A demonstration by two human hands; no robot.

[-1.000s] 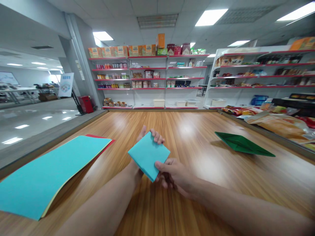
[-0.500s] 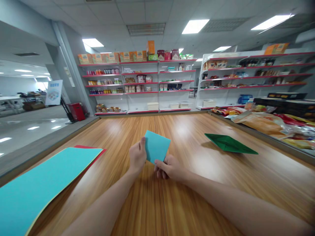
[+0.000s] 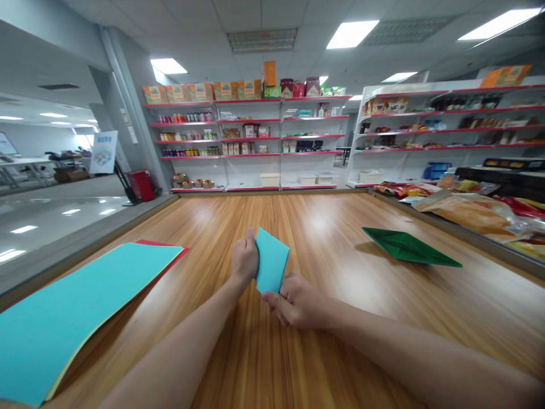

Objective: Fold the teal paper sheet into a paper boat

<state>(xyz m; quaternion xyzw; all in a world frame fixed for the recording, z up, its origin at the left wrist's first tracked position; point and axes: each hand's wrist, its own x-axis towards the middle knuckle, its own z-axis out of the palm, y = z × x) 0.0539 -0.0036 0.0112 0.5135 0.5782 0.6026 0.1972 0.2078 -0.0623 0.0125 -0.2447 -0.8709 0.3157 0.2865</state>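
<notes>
We are holding a small folded teal paper (image 3: 271, 261) up above the wooden table (image 3: 340, 227), our left hand (image 3: 244, 258) pinching its left edge and our right hand (image 3: 298, 304) gripping its bottom corner, both closed on it. Folding is looking partway done, judging by the compact packet, with shaping left; a finished-looking green folded paper (image 3: 409, 248) is lying well apart on our right. A stack of teal, yellow and red sheets (image 3: 76, 309) is sitting unused on our left.
</notes>
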